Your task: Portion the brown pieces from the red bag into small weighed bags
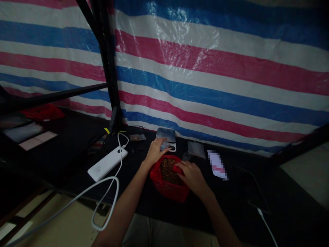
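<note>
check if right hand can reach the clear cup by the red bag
Probably yes: the right hand rests on the red plastic bag, and the clear cup stands just past its rim, nothing between.

One left hand (155,152), one right hand (191,176), one red bag (168,178), one scale (166,135), one power bank (107,164) and one phone (253,190) are counted in view.

Black cloth-covered table (64,161); white power bank (107,164) left of centre; digital kitchen scale (166,134) at the back; red plastic bag (164,187) of brown granules in front; clear plastic sachet (196,149) and dark smartphone (252,188) to the right.
</note>
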{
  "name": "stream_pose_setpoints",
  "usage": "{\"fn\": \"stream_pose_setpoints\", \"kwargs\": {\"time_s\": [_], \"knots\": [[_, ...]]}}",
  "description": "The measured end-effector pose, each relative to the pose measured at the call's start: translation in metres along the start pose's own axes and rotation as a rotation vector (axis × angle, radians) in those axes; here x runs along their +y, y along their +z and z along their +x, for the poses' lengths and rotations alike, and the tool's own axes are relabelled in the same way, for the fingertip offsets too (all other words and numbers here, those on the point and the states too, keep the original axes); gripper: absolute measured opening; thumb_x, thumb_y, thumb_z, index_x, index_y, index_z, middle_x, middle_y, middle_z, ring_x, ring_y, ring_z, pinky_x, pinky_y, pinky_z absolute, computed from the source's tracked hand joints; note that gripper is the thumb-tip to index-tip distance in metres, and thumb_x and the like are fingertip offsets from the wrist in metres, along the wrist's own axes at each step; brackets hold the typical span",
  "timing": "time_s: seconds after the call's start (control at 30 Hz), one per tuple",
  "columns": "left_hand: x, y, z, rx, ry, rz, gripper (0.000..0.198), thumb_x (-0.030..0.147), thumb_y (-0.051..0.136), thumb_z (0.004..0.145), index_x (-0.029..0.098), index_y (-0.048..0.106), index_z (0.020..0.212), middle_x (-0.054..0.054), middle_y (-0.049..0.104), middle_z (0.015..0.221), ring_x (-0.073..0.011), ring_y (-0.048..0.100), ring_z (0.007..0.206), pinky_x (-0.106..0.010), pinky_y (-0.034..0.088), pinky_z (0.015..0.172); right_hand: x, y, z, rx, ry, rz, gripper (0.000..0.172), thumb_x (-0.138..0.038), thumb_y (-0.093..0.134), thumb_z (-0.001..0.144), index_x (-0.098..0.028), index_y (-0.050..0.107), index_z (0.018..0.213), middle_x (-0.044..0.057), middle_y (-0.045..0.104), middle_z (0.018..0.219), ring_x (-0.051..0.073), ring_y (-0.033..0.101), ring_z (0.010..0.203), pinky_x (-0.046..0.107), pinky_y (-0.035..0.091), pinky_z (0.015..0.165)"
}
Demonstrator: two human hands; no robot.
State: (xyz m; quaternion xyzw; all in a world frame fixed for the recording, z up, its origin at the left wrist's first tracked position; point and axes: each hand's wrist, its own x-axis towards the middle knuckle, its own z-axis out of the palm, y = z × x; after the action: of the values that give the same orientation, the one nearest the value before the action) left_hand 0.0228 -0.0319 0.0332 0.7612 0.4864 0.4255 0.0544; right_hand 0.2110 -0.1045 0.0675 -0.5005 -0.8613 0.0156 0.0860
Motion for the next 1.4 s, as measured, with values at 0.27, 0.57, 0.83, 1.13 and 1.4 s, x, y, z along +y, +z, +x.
{"fn": "stream_pose_setpoints", "kwargs": {"time_s": [0.27,0.57,0.83,1.13,1.4], "knots": [[0.0,-0.002,-0.002,0.031,-0.002,-0.013,0.053,0.043,0.058,0.071,0.02,0.043,0.117,-0.006,0.054,0.109,-0.0206,0.046,0.1,-0.034,0.036,0.084,0.055,0.011,-0.043,0.107,0.48,0.298,0.032,-0.041,0.043,0.077,-0.027,0.052,0.105,0.001,0.065,0.089,0.018,0.061,0.066,0.029,0.046,0.055],[0.005,-0.004,-0.002,0.019,-0.003,-0.061,0.045,0.04,0.058,0.073,0.02,0.047,0.112,-0.005,0.056,0.106,-0.0197,0.047,0.099,-0.033,0.036,0.084,0.108,0.038,-0.01,0.201,0.329,0.517,0.042,-0.035,0.05,0.07,-0.017,0.055,0.107,0.01,0.055,0.112,0.02,0.055,0.093,0.035,0.043,0.082],[0.001,-0.004,-0.003,0.048,-0.044,-0.067,0.044,0.039,0.059,0.073,0.02,0.049,0.111,-0.005,0.057,0.102,-0.0196,0.05,0.097,-0.034,0.038,0.083,0.095,0.052,0.017,0.243,0.361,0.527,0.038,-0.043,0.055,0.068,-0.019,0.061,0.096,0.006,0.064,0.088,0.021,0.059,0.079,0.034,0.046,0.068],[0.004,-0.004,0.001,0.027,-0.025,-0.116,0.044,0.04,0.059,0.072,0.02,0.05,0.11,-0.004,0.057,0.104,-0.0198,0.05,0.098,-0.034,0.038,0.084,0.051,-0.038,-0.009,0.293,0.171,0.215,0.044,-0.043,0.055,0.072,-0.023,0.047,0.111,0.004,0.062,0.098,0.018,0.055,0.077,0.03,0.041,0.068],[0.004,-0.044,-0.017,-0.093,-0.183,-0.401,0.037,0.042,0.057,0.072,0.019,0.057,0.101,-0.005,0.061,0.096,-0.019,0.054,0.09,-0.032,0.041,0.083,-0.004,-0.01,0.007,-0.014,-0.249,-0.462,0.022,-0.01,0.047,0.078,-0.021,0.056,0.095,0.007,0.06,0.092,0.023,0.049,0.089,0.035,0.034,0.071]]}}
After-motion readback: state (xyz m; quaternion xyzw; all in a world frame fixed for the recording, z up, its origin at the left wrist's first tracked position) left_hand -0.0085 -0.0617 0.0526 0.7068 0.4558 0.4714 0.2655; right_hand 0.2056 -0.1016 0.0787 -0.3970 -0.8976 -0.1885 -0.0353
